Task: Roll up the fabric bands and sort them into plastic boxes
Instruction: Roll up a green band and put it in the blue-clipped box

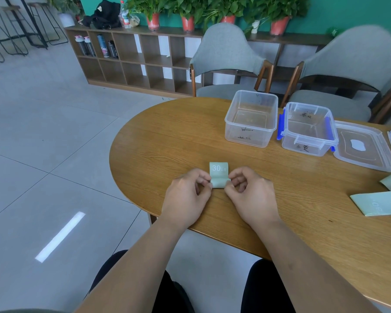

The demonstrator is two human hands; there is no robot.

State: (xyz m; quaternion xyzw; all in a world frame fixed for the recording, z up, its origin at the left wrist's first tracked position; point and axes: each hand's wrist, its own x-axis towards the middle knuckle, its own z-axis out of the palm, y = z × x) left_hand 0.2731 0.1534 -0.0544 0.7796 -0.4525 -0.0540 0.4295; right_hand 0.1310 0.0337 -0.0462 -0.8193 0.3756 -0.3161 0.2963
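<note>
Here: left hand (186, 196), right hand (252, 196) both curled, fingers (201, 175) pinching opposite ends of half-rolled green band (218, 175).

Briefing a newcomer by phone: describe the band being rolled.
On the oval wooden table, look at the near edge. There the left hand and right hand pinch a small pale green band reading 30 LB. Unlike the flat bands far right, it is partly rolled.

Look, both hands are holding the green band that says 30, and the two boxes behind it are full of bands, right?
Not full: the head view shows the box without clips and the blue-clipped box both empty. The left hand and right hand do pinch the green band marked 30, partly rolled.
</note>
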